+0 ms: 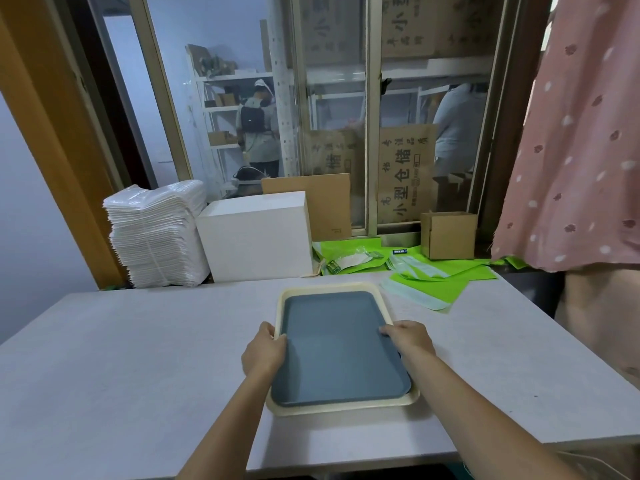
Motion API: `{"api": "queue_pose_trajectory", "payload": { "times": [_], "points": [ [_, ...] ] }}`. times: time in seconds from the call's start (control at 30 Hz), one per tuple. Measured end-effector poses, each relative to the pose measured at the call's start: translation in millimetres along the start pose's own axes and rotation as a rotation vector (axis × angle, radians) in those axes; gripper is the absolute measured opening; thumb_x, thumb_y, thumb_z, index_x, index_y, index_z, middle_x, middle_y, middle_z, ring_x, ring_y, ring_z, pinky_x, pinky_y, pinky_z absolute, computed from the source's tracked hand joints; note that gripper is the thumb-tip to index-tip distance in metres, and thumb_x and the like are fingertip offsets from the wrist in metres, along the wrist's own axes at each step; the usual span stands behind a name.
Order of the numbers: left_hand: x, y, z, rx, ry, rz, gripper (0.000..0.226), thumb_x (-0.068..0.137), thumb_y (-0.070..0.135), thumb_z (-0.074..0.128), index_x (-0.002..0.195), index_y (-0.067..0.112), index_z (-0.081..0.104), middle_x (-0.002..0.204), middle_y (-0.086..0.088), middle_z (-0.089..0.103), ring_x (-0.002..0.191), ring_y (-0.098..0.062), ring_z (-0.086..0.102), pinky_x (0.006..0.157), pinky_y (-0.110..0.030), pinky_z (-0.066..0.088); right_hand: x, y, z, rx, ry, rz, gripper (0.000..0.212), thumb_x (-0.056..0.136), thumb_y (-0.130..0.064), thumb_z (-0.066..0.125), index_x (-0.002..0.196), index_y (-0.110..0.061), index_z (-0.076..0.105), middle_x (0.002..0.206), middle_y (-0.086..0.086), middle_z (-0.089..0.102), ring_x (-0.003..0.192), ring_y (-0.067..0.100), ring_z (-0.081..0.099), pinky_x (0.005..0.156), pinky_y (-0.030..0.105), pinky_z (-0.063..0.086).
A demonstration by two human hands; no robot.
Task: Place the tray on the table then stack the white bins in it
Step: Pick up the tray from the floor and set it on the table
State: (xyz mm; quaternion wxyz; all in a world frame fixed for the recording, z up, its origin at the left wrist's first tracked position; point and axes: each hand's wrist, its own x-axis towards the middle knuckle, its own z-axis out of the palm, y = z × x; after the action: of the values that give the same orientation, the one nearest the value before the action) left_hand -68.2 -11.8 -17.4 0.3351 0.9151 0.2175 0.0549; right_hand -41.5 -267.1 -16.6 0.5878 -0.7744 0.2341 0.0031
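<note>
Here's the tray [341, 348], a grey one sitting nested inside a cream-coloured one whose rim shows all the way round it. The pair lies in the middle of the grey table [138, 358], its long side running away from the person, and it looks to be down on the surface or a whisker off it; I can't tell which.

The left hand [265, 353] has the left rim, fingers curled round the edge with the thumb over the top. The right hand [410, 337] is clamped on the right rim a little farther back, fingertips hooked over the lip. Both forearms reach in from the near edge, angled toward each other.

What could go wrong? It's two trays, not one, so if the hands lift or slide by the grey one alone, the cream one may stay behind or skew. And I'd say the bins are the next worry: the only white stack in sight is the pile of shallow white containers [156, 233] at the far left, hard against a white box [256, 237]. That pile looks tall and loose; pulling from it carelessly could topple it.

Beyond the tray, green bags [446, 285] lie near the table's far right corner, close enough to snag.
</note>
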Motion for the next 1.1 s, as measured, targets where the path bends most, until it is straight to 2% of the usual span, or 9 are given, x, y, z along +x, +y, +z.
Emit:
{"api": "queue_pose_trajectory", "payload": {
  "times": [0.13,0.2,0.3,0.4,0.63,0.8,0.93,1.1],
  "points": [
    [-2,-1,-3,-0.165,-0.075,-0.009,0.024,0.095,0.037,0.045,0.101,0.014,0.048,0.098,-0.004,0.060,0.087,-0.022,0.056,0.066,-0.031,0.040,2,2,-3,0.006,-0.043,-0.018,0.028,0.068,-0.035,0.076,0.056,-0.016,0.059,0.073,0.006,0.072,0.079,0.031,0.071,0.073,0.034,0.054],
    [-2,-7,-5,-0.361,-0.130,-0.035,0.026,0.093,0.036,0.050,0.099,0.011,0.053,0.099,-0.006,0.062,0.091,-0.025,0.059,0.075,-0.036,0.047,0,4,-5,0.048,-0.086,-0.043,0.021,0.070,-0.034,0.076,0.064,-0.017,0.064,0.077,0.009,0.072,0.077,0.030,0.069,0.071,0.032,0.051],
    [-9,-17,-6,-0.570,-0.181,-0.065,0.016,0.089,0.021,0.055,0.100,0.010,0.059,0.101,-0.010,0.066,0.096,-0.029,0.064,0.085,-0.044,0.053,-8,8,-7,0.108,-0.132,-0.092,0.011,0.078,-0.014,0.071,0.088,-0.013,0.069,0.087,0.007,0.070,0.078,0.026,0.065,0.076,0.033,0.051],
    [-16,-20,-1,-0.501,-0.106,-0.018,0.017,0.090,0.019,0.053,0.101,0.009,0.061,0.099,-0.007,0.066,0.097,-0.028,0.063,0.083,-0.041,0.051,-10,13,-7,0.115,-0.129,-0.114,0.021,0.078,-0.007,0.069,0.098,-0.014,0.070,0.091,0.006,0.071,0.082,0.027,0.067,0.083,0.039,0.055],
    [-20,-16,3,-0.436,-0.010,0.004,0.016,0.091,0.020,0.052,0.101,0.011,0.062,0.097,-0.004,0.065,0.094,-0.025,0.060,0.079,-0.034,0.047,-7,15,-3,0.017,-0.083,-0.134,0.020,0.077,-0.021,0.072,0.097,-0.022,0.071,0.097,0.001,0.074,0.089,0.026,0.070,0.088,0.042,0.055],
    [-20,-15,2,-0.456,-0.008,-0.002,0.017,0.091,0.021,0.054,0.101,0.011,0.063,0.098,-0.003,0.066,0.096,-0.025,0.061,0.082,-0.036,0.049,-10,12,-4,-0.033,-0.053,-0.143,0.016,0.077,-0.026,0.071,0.093,-0.029,0.070,0.097,-0.004,0.074,0.090,0.023,0.069,0.087,0.037,0.054],
    [-20,-16,2,-0.459,-0.013,-0.016,0.015,0.091,0.023,0.055,0.098,0.013,0.063,0.097,-0.003,0.066,0.095,-0.025,0.062,0.085,-0.038,0.050,-14,10,-6,-0.067,-0.022,-0.147,0.022,0.080,-0.026,0.069,0.102,-0.026,0.072,0.096,-0.005,0.072,0.094,0.023,0.067,0.087,0.034,0.052],
    [-22,-16,1,-0.450,-0.009,-0.018,0.016,0.091,0.025,0.055,0.094,0.013,0.065,0.092,-0.001,0.066,0.091,-0.024,0.061,0.079,-0.033,0.047,-16,8,-6,-0.123,0.000,-0.155,0.025,0.082,-0.025,0.069,0.107,-0.023,0.072,0.090,-0.005,0.065,0.088,0.021,0.061,0.082,0.028,0.046]
  ]
}}
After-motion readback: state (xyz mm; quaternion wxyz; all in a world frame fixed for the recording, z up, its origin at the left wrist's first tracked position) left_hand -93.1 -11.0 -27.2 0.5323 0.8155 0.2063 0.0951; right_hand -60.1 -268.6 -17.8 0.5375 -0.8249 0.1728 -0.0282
